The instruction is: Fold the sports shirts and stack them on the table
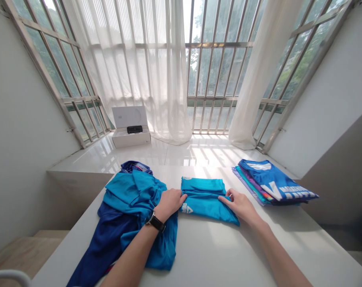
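A teal garment (203, 203) with a white logo lies folded into a narrow rectangle on the white table, a crease running across its middle. My left hand (170, 201) grips its left end, thumb on top and fingers mostly hidden behind the thumb. At the opposite end, my right hand (237, 202) pinches the cloth between thumb and fingers. Under and beside my left forearm spreads a loose heap with a crumpled teal garment (133, 191) over a dark blue garment (106, 235). A black watch (155, 222) is on my left wrist.
To the right sits a stack of folded shirts (273, 181), a blue one with white print on top. An open white box (131, 138) holding a black object stands on the window ledge (175, 153). Behind are sheer curtains (139, 63) and a barred window (216, 67).
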{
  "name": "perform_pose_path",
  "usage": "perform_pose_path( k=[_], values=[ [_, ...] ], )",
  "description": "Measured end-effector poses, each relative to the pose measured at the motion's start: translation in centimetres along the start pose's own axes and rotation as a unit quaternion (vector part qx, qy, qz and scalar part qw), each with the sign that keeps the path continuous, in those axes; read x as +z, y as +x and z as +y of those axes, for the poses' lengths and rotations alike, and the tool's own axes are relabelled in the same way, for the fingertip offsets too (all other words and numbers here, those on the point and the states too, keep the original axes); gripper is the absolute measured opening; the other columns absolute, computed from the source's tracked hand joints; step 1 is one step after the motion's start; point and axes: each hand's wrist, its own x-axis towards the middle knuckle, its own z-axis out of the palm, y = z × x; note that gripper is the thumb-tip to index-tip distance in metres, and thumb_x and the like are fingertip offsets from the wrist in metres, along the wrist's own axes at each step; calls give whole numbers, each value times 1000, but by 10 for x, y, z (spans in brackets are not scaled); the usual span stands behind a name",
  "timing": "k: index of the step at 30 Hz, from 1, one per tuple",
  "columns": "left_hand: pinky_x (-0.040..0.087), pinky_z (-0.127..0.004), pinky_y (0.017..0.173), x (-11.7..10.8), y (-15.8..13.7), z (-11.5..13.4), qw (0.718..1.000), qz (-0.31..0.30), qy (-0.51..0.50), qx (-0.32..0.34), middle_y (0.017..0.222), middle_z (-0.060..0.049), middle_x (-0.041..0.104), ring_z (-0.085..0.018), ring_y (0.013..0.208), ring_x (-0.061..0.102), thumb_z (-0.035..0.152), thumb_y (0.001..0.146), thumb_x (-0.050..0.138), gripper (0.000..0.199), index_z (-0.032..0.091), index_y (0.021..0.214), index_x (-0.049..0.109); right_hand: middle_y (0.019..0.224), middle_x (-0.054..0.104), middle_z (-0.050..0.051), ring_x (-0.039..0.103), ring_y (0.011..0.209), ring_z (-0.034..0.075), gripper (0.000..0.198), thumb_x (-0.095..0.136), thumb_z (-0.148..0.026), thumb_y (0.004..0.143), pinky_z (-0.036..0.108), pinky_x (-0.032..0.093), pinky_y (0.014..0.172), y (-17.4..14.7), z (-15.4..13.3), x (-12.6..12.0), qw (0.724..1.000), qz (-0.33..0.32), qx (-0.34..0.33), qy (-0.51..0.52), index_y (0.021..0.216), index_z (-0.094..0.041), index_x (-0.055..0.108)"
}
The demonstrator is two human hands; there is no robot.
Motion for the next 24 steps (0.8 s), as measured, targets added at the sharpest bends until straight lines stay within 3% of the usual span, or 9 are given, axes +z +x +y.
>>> perform_pose_path(
  k=[12,18,24],
  values=[
    [47,-31,70,2,1,-9,1000,9,-12,23,92,-14,74,-28,87,70,45,102,40,43,17,91,72,70,68,2,66,71,24,40,57,-63,82,31,41,61,0,2,-1,999,-19,-5,35,87,-24,60],
    [44,-30,65,4,2,-9,999,21,-33,25,88,-13,74,-27,82,69,53,101,38,52,18,85,72,63,62,0,61,64,22,39,57,-61,82,31,41,59,0,2,-1,995,-31,-8,91,87,-23,60],
    [36,-27,58,2,3,-9,998,15,-57,37,81,-10,72,-23,76,67,48,101,39,50,17,77,70,62,61,0,57,62,20,41,60,-62,79,30,39,56,2,5,2,986,-45,-14,159,83,-22,60]
  ],
)
